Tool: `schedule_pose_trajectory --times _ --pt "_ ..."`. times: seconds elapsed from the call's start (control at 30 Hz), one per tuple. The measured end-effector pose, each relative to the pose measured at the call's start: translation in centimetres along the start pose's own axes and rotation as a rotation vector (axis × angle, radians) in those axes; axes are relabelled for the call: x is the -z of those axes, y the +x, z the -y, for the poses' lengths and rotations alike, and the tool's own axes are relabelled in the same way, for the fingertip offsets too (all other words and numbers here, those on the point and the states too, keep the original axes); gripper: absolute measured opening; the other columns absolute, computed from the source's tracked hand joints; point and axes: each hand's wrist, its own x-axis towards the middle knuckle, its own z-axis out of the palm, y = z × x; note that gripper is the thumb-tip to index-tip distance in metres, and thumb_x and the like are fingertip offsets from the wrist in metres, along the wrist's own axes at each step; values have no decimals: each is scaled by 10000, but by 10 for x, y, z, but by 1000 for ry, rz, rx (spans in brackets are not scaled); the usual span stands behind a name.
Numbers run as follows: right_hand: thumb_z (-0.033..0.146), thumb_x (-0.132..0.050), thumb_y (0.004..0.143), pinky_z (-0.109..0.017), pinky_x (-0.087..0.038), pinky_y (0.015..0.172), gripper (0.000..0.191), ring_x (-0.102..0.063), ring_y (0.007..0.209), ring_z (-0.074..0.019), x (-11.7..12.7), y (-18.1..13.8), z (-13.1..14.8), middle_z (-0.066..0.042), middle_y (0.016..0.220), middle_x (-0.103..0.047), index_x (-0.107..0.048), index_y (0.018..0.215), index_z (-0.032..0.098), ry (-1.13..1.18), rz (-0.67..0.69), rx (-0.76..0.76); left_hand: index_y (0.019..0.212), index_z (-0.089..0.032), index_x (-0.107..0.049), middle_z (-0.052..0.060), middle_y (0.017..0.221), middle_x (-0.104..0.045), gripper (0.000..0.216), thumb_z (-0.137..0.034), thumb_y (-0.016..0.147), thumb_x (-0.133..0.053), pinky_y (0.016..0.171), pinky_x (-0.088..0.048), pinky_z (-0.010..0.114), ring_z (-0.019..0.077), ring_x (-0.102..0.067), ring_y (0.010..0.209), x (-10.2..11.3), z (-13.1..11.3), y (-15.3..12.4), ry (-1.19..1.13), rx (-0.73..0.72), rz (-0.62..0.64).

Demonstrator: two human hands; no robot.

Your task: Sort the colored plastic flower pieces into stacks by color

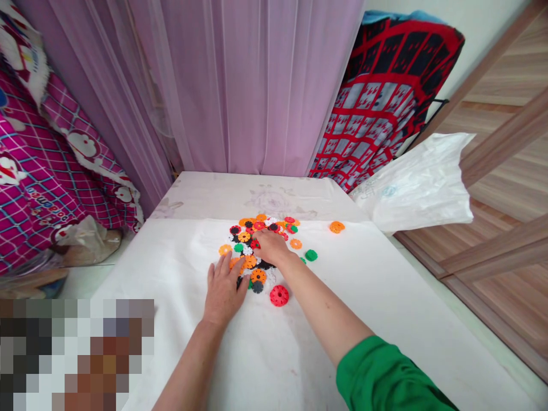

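Observation:
A pile of small plastic flower-shaped discs (257, 240) in orange, red, black, white and green lies on a white cloth (171, 274) over a low table. My left hand (223, 288) lies flat at the pile's near edge, fingers spread, fingertips touching orange discs. My right hand (270, 246) rests on top of the pile with fingers curled over the pieces; what is under it is hidden. A single red disc (279, 295) lies between my forearms.
A stray orange disc (337, 226) and a green disc (311, 255) lie right of the pile. A white plastic bag (419, 185) sits at the table's right edge. Pink curtains hang behind, patterned bedding to the left, a red-black blanket to the right.

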Motion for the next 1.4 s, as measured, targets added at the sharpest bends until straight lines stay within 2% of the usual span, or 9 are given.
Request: schedule_pose_trajectory --times 0.2,0.37,0.47,0.57,0.73,0.93,1.13,1.27,1.4 --pt "237 -614 808 -303 -433 940 454 -578 1166 -218 10 -11 -12 -78 1274 -633 -558 1258 204 94 -48 -13 1343 -248 -561 150 1522 -408 448 -363 916 -491 1136 -272 572 319 -385 1396 0 -1 0 -11 6 -4" --pt "222 -623 792 -265 -430 891 388 -625 1031 -182 18 -75 -31 -46 1184 -669 -608 1179 207 285 -75 12 1348 -256 -555 139 1527 -403 449 -379 923 -474 1133 -269 584 317 -361 1411 -1 0 0 -20 5 -10" --pt "196 -624 783 -273 -414 897 347 -611 1029 -190 15 -114 -31 -64 1138 -668 -634 1130 198 269 -26 30 1349 -263 -554 131 1532 -398 448 -383 927 -463 1134 -266 585 313 -357 1413 -2 1 0 -26 3 -17" --pt "204 -611 799 -283 -403 899 333 -589 1049 -206 8 -133 -26 -75 1108 -661 -634 1130 193 218 23 48 1352 -263 -552 134 1532 -397 449 -385 930 -458 1134 -268 583 310 -351 1417 -2 1 1 -23 4 -10" --pt "237 -572 835 -287 -401 888 319 -583 1042 -206 4 -136 -16 -79 1119 -632 -624 1146 196 144 79 48 1350 -248 -554 151 1531 -394 450 -386 935 -447 1131 -273 581 306 -349 1420 0 0 1 -11 -5 -3" --pt "270 -640 759 -275 -420 817 538 -595 1011 -200 2 -134 -10 -53 1185 -585 -539 1288 286 86 163 56 1358 -249 -546 150 1536 -384 458 -389 934 -448 1132 -265 587 310 -351 1418 1 1 1 -9 -3 3" --pt "273 -570 810 -274 -422 698 310 -632 874 -199 -4 -124 0 -76 1094 -606 -625 1114 246 -46 224 70 1344 -257 -559 139 1525 -407 448 -379 923 -468 1132 -272 580 306 -364 1410 0 1 1 -20 2 -14" --pt "264 -607 771 -282 -425 661 332 -640 826 -213 -3 -122 0 -104 1087 -614 -624 1098 210 -87 268 87 1339 -258 -566 141 1518 -417 442 -370 925 -459 1131 -275 573 306 -381 1399 -1 2 1 -18 -10 -28" --pt "237 -616 754 -282 -412 656 317 -635 816 -212 -1 -133 -21 -117 1082 -619 -627 1067 190 -86 307 49 1339 -266 -566 134 1529 -402 441 -378 930 -444 1132 -271 577 304 -375 1403 -3 4 1 -32 -9 -33"
